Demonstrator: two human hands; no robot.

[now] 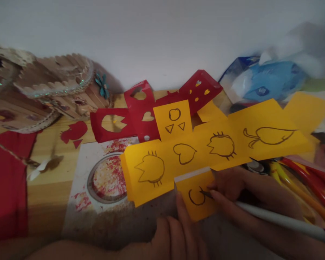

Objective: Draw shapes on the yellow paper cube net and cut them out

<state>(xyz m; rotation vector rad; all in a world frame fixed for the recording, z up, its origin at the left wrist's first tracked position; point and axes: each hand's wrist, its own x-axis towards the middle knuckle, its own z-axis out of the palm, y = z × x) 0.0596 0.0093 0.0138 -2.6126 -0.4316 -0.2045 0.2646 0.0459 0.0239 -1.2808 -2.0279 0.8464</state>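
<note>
A yellow paper cutout point(193, 159), shaped like an unfolded box, lies across the middle. Dark outlines of fish-like shapes, a heart, a leaf-like shape, a circle and triangles are drawn on its panels. My right hand point(238, 191) grips a pen point(276, 216) with a pale barrel and a dark tip. That tip touches the lower yellow panel point(197, 209), beside a curved, incomplete line. Along this panel's left edge rests the index finger of my left hand point(176, 231). Its other fingers are curled, and the thumb is partly hidden.
Behind lies a red paper cutout point(143, 115) with holes. Wooden-stick craft houses point(62, 83) stand left, near a red paper scrap point(74, 131) and red sheet point(8, 184). A round metal rim point(90, 184) sits on a paint-stained board. Red-handled point(308, 180) tools and blue packaging point(271, 81) are right.
</note>
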